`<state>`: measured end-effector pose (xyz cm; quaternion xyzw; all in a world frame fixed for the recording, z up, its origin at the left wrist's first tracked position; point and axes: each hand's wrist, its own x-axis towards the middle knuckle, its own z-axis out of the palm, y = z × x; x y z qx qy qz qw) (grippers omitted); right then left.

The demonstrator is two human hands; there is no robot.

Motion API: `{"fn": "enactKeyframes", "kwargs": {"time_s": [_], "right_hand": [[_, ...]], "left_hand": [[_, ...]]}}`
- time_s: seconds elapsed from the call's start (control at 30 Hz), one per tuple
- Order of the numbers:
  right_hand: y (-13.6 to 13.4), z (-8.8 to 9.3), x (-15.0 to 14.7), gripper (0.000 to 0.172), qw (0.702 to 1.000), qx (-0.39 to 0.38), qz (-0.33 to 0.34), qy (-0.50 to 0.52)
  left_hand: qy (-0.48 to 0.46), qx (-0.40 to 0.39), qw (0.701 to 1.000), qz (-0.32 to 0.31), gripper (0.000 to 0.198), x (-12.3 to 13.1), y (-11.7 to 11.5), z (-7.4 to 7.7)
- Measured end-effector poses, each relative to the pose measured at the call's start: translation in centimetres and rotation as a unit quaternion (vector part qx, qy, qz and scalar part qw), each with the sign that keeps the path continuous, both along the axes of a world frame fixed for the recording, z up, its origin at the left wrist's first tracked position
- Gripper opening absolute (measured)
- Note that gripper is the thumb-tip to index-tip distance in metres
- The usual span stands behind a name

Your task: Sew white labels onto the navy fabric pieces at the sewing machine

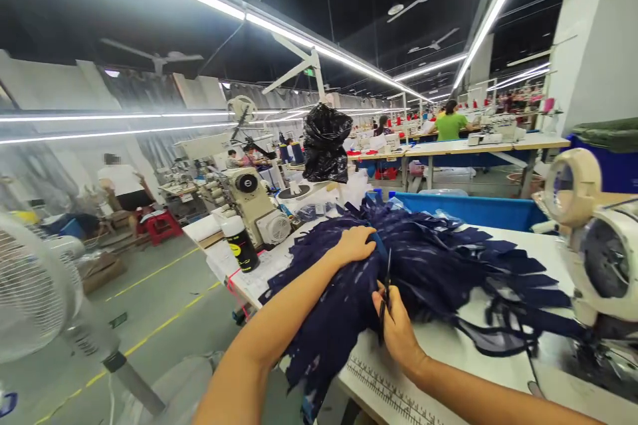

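Scissors (387, 279) in right grip (399, 329), left grip (355, 244) on navy strips (438, 262)

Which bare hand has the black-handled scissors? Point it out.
The right bare hand grips the black-handled scissors; the left bare hand rests on the navy fabric strips without them.

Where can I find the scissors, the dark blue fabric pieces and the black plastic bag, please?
Scissors (388, 273): head view, on the dark blades.
Dark blue fabric pieces (433, 262): head view, on the heap beside the scissors.
Black plastic bag (326, 143): head view, on its crumpled middle.
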<state>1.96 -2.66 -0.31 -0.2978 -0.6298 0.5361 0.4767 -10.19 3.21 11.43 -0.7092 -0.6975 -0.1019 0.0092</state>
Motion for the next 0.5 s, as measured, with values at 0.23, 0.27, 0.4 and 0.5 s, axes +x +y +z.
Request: {"fn": "enactKeyframes", "kwargs": {"time_s": [0.23,0.27,0.4,0.5], "right_hand": [[-3.9,2.9,8.6,0.041,0.985,-0.082,0.153,0.007],[-4.5,3.3,9.9,0.042,0.981,-0.081,0.176,-0.001],[-6.3,4.0,14.0,0.047,0.975,-0.081,0.208,0.003],[-7.2,3.7,15.9,0.048,0.976,-0.119,0.185,-0.008]], "left_hand": [[-0.089,0.137,0.963,-0.213,0.026,6.0,-1.1,-1.3],[-0.085,0.126,0.954,-0.257,0.024,7.8,-1.1,-1.7],[0.012,0.048,0.93,-0.364,0.022,15.0,-1.3,-4.9],[0.069,0.022,0.919,-0.386,0.039,17.2,-0.8,-8.0]]}}
